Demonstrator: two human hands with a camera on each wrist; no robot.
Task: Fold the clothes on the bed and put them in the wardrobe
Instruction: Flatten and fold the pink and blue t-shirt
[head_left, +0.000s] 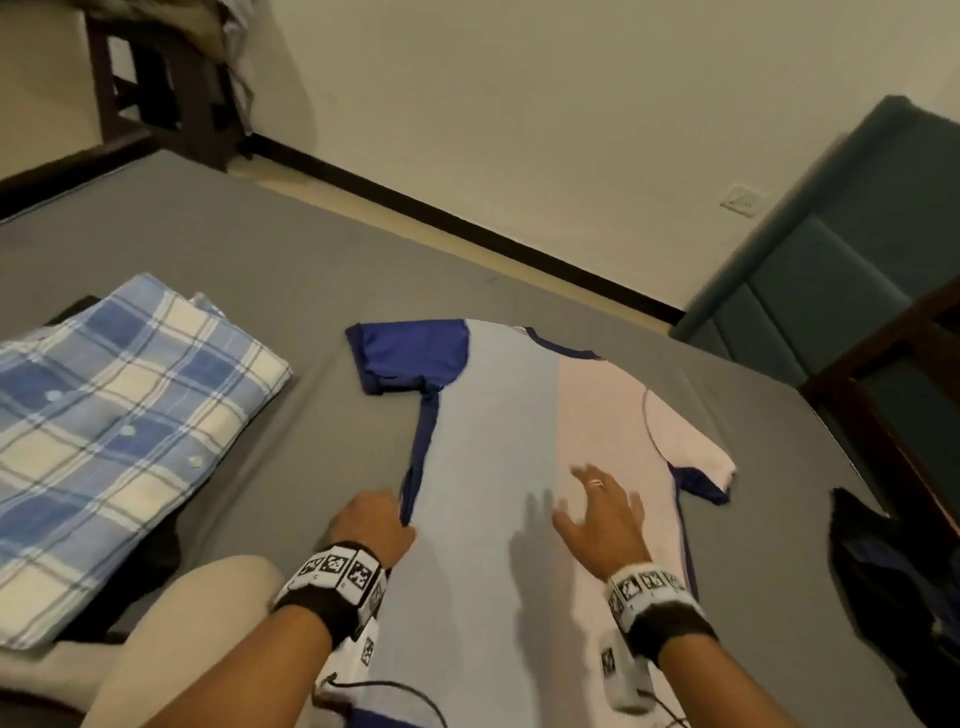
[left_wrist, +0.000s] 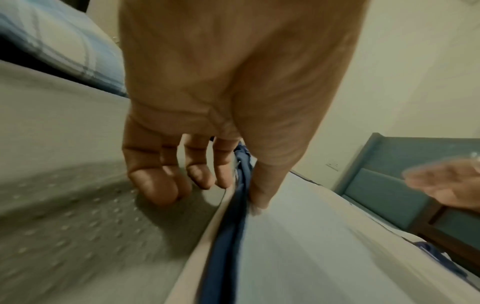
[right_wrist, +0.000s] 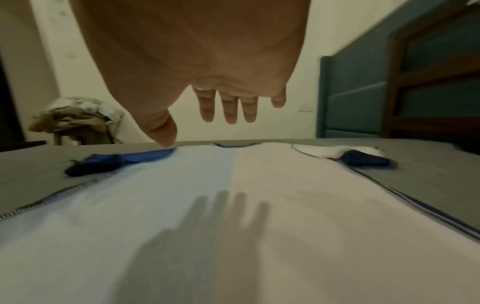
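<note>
A T-shirt in pale blue and pink panels, with dark blue sleeves and side stripes, lies flat on the grey bed. My left hand holds its left side edge. In the left wrist view the thumb lies on top of the T-shirt, the fingers curl beside and under it, and the blue side stripe runs between them. My right hand hovers open above the T-shirt's middle with spread fingers, casting a shadow on the cloth.
A folded blue plaid shirt lies on the bed to the left, over something dark. A dark garment sits at the bed's right edge. A teal headboard stands at the right. A chair with clothes is at the far left. My knee rests at the lower left.
</note>
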